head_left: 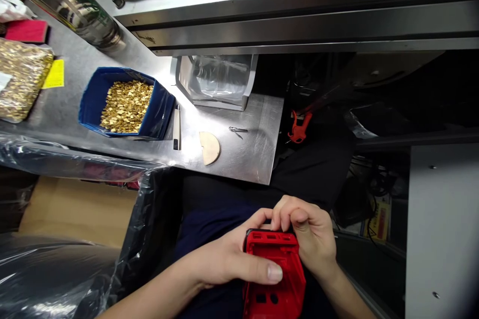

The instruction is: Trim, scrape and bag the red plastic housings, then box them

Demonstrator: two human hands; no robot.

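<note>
Low in the head view, a red plastic housing (290, 279) with a hollow inside and several cut-outs sits above my lap. My left hand (234, 259) grips it from the left, with the thumb laid across its open inside and the fingers behind. At its upper black-edged end is my right hand (312, 237), its fingers curled and pressed together. Whatever the right fingertips may pinch is hidden or too small to name.
On the metal bench (258, 159) are a blue bin (164, 109) of small brass-coloured parts, a cutter knife (176, 129), a half-round disc (210, 148), small pliers (237, 130) and a grey bin (220, 104). A plastic-lined carton (78, 209) stands left.
</note>
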